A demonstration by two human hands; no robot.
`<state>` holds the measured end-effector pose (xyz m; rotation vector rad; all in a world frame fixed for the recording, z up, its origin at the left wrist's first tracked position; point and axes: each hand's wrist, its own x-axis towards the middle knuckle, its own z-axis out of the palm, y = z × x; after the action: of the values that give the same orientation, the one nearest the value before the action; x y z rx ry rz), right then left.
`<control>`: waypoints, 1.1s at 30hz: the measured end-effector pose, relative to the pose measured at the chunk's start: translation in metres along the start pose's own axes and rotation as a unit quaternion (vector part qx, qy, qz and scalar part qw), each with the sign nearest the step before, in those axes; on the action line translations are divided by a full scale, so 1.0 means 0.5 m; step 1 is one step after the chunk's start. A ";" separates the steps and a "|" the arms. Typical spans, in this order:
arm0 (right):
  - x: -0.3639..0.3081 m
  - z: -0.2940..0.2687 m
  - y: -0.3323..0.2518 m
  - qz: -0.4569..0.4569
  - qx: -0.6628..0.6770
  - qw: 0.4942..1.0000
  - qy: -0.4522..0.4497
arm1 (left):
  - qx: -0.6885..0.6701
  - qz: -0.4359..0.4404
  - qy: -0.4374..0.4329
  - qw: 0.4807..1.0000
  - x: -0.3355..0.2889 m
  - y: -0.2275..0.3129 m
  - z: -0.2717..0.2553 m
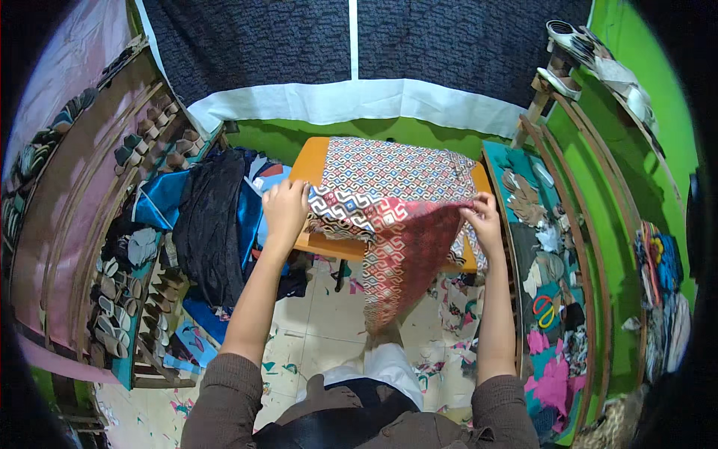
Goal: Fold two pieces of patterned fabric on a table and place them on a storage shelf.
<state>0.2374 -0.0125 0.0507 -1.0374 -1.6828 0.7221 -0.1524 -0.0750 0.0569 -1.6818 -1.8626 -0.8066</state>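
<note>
A patterned cloth (400,168) in white, red, blue and black lies over a small orange table (308,159) in front of me. Its near part is lifted and folded, so a red underside (426,247) shows and a pointed end hangs below the table's front edge. My left hand (286,211) is closed at the cloth's left edge, its fingertips pinching the border. On the right, my right hand (485,218) pinches a raised edge of the same cloth between thumb and fingers. The edge between my hands is drawn up in a slanting line.
Left of the table stands a heap of dark and blue fabric (213,217), beside racks of shoes (112,325). A right-hand bench (516,277) holds fabric scraps and scissors with red and yellow handles (544,310). Colourful offcuts litter the tiled floor (299,329).
</note>
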 end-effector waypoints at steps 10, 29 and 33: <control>0.449 0.086 0.222 -0.012 0.016 1.000 0.013 | 0.130 0.051 -0.005 0.990 0.311 -0.005 0.322; 0.579 0.313 0.642 0.131 -0.381 0.887 -0.226 | -0.029 -0.074 -0.281 0.956 0.205 0.142 0.677; 0.474 0.304 0.546 0.032 -0.368 0.921 -0.127 | -0.066 0.003 -0.349 0.935 0.086 0.208 0.603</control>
<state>0.1421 0.3242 -0.1259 -1.5663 -2.2300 0.2494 -0.0465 0.1767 -0.1133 -2.2629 -2.2809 -0.3406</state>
